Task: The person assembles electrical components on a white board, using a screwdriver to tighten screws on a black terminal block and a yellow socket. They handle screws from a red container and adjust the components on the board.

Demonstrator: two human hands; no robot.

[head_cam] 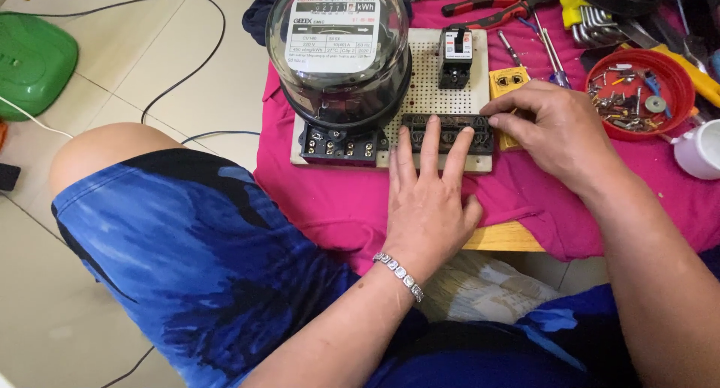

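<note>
Both hands, left hand [427, 197] flat, right hand [544, 129] pinching, touch black terminal block [448, 131] beside electricity meter [339, 54].

Your left hand [429, 200] is lying flat before the perforated board [442, 88], fingertips resting on the terminal block [450, 133] along its near edge. Your right hand [551, 129] is touching that block's right end. The electricity meter [339, 54] is sitting on the board's left part, the circuit breaker [455, 55] behind the block, the bowl of small parts [637, 95] lying to the right.
</note>
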